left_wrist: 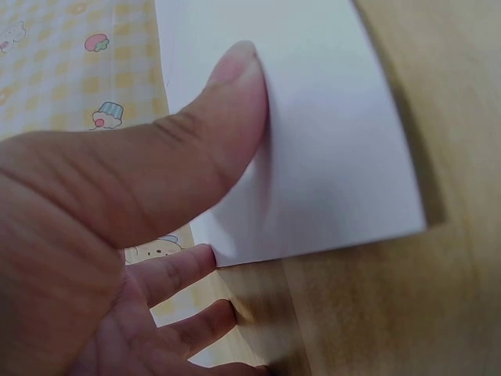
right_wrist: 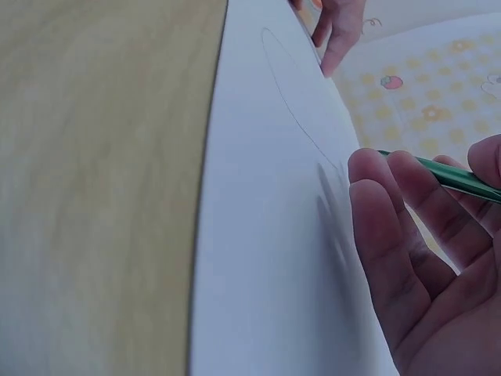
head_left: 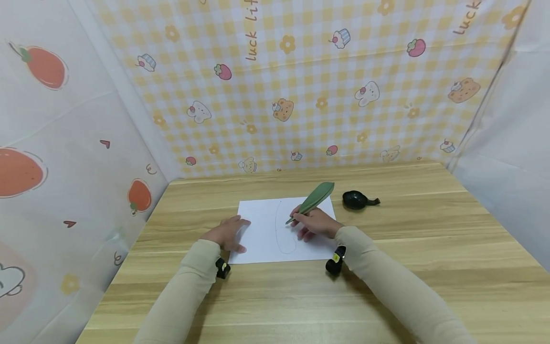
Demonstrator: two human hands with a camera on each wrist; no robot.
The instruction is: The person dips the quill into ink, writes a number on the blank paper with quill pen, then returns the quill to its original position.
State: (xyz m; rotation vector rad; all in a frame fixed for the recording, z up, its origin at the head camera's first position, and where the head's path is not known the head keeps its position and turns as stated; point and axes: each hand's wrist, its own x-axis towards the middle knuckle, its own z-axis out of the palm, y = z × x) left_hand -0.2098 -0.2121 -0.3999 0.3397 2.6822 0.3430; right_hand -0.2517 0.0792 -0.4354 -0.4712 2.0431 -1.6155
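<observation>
A white sheet of paper (head_left: 259,239) lies on the table, with a thin drawn line on it that runs down and curves round at the bottom. My left hand (head_left: 225,233) rests at its left edge, thumb (left_wrist: 235,102) pressing on the paper and fingers spread. My right hand (head_left: 315,222) pinches a green leaf-shaped pen (head_left: 317,197), its point slanting down toward the paper right of the line. Whether the point touches the paper I cannot tell. In the right wrist view, part of the green pen (right_wrist: 458,178) shows behind the right hand's fingers (right_wrist: 383,235).
A small black pan-shaped dish with a short handle (head_left: 355,200) sits right of the paper. The wood-grain table (head_left: 275,301) ends at a yellow checked cloth (head_left: 309,110) at the back. White printed cloth (head_left: 86,157) hangs on the left, plain white on the right.
</observation>
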